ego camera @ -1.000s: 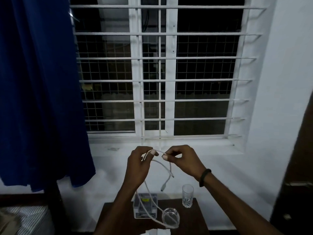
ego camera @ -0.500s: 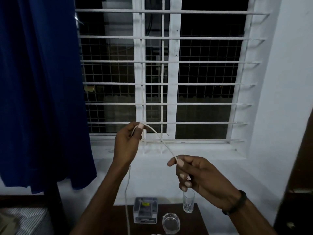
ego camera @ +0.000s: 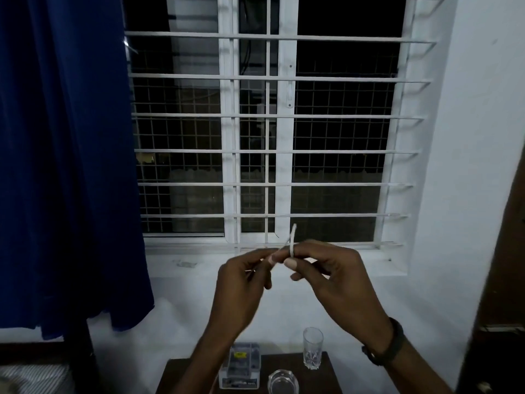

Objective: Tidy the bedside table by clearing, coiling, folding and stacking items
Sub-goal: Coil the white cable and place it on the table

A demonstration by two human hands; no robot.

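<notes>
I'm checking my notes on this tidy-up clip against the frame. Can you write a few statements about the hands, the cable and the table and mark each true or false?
1. Both hands hold the white cable in front of the window sill. True: the left hand and right hand pinch it close together.
2. The tall drinking glass lies tipped over. False: it stands upright on the bedside table.
3. A dark band sits on the right wrist. True.
4. The blue curtain hangs right of the window. False: it hangs on the left.
5. The small clear box is held in the left hand. False: it rests on the table.
</notes>
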